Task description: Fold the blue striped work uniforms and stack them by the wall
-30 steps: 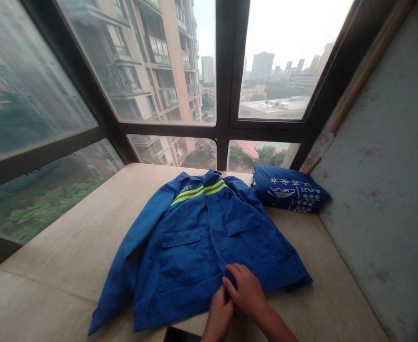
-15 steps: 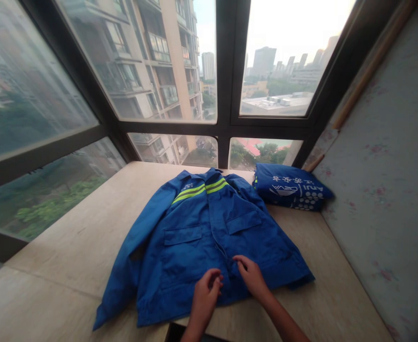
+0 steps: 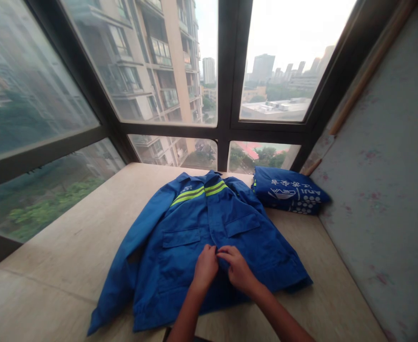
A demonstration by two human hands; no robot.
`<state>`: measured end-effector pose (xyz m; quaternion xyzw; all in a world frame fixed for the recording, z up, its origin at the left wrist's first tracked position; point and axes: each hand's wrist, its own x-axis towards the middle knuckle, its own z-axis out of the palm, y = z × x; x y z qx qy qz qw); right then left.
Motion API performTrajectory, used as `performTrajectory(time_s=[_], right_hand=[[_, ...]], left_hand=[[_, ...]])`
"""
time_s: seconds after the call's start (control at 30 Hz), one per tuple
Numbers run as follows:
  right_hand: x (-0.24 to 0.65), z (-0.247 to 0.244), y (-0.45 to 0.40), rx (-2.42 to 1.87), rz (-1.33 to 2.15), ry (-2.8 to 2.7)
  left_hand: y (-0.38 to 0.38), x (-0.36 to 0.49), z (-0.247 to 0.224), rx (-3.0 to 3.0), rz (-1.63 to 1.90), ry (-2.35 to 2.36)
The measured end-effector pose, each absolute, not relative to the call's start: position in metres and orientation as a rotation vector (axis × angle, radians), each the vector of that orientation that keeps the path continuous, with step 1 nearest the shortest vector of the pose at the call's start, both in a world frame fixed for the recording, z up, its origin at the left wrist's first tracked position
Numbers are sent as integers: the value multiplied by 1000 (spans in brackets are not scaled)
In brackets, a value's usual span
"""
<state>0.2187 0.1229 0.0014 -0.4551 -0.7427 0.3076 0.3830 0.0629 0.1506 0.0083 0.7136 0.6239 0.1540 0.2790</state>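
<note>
A blue work jacket [image 3: 180, 259] with yellow-green and grey stripes across the chest lies front side up, collar toward the window. Both hands meet at its front opening, low on the placket. My left hand [image 3: 206, 267] is closed, its fingers pinching the jacket's front edge. Close beside it, my right hand [image 3: 235, 267] also pinches the placket, thumb and index finger almost touching the left fingertips. Whatever fastener lies between the fingertips is too small to make out. The jacket's left-lying sleeve [image 3: 118, 270] stretches down toward me.
A folded blue garment [image 3: 289, 190] with white printing sits at the back right, against the flowered wall [image 3: 380, 213]. The pale ledge [image 3: 62, 242] carries everything. Dark window frames [image 3: 225, 95] close off the far and left sides. A dark object [image 3: 166, 334] shows at the lower edge.
Both hands have moved up the jacket front and come together at the placket. The left hand, earlier loosely curled above the cloth, now pinches the edge. The view has shifted slightly.
</note>
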Motion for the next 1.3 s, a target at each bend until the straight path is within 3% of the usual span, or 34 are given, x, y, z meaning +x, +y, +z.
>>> performTrajectory(time_s=[0.3, 0.87, 1.3], right_hand=[[214, 1, 131, -1340, 754, -2024], [190, 16, 129, -1865, 628, -2130], [198, -16, 141, -1677, 806, -1579]], left_hand=[[159, 50, -7, 1878, 447, 1628], [166, 65, 5, 1907, 328, 1790], [156, 57, -7, 1705, 641, 1696]])
